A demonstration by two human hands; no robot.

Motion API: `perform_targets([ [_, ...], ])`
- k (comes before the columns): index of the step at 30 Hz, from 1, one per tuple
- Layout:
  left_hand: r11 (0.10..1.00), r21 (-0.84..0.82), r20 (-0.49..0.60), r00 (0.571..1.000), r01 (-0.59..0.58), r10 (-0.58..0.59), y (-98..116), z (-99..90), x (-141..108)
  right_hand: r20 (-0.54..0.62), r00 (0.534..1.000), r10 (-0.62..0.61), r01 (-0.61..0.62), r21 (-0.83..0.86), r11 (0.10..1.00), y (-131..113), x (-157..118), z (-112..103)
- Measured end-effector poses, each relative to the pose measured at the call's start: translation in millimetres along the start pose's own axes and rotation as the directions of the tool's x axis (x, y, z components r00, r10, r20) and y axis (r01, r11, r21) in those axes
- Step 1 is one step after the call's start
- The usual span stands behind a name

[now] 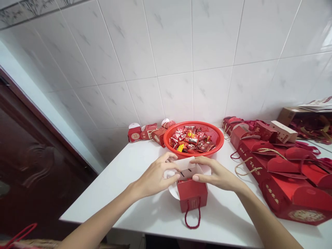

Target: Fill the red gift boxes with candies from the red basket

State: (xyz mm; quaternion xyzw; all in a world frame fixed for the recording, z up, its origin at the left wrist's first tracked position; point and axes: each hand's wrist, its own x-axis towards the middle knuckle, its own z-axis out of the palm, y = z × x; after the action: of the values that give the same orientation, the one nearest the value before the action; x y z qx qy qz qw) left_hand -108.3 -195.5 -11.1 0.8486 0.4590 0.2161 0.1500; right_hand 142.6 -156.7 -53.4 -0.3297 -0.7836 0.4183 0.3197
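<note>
A red paper gift box (193, 195) with a dark red cord handle stands near the table's front edge, its lid flaps raised and their white insides showing. My left hand (159, 174) is at the box's left side, fingers curled about a white flap. On the opposite side my right hand (216, 173) has thumb and forefinger on the upper flap and rim. Between my hands the inside is partly visible; what lies in it is mostly hidden. Just behind the box sits a red plastic basket (220, 145) filled with wrapped sweets (192, 136).
Several red gift boxes (298, 193) with cord handles line the right side of the white table (124, 173). A few smaller red boxes (135, 133) stand by the tiled wall. A cardboard carton (287, 116) is at the far right. A dark door (31, 155) is left.
</note>
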Motion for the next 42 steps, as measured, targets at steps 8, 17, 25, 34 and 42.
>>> perform_targets([
  [8,0.977,-0.214,0.103,0.995,0.006,0.017,-4,2.0,0,0.07,0.996,-0.05,0.051,-0.003,0.999,-2,-2,-12],
  [17,0.964,-0.265,0.107,0.993,-0.023,0.052,-5,26.9,2,0.01,0.998,-0.059,0.06,-0.023,0.998,2,-3,-8],
  [25,0.678,-0.723,0.267,0.959,0.132,0.098,-34,26.6,4,0.129,0.991,-0.033,0.041,-0.06,0.997,-1,-12,-2],
  [34,0.797,-0.592,0.068,0.992,0.124,-0.104,-13,55.1,15,-0.062,0.997,0.052,-0.068,-0.281,0.957,-6,-27,24],
  [42,0.781,-0.58,0.114,0.973,0.23,-0.202,-11,69.6,19,-0.225,0.948,0.225,-0.319,-0.683,0.657,-25,-24,62],
])
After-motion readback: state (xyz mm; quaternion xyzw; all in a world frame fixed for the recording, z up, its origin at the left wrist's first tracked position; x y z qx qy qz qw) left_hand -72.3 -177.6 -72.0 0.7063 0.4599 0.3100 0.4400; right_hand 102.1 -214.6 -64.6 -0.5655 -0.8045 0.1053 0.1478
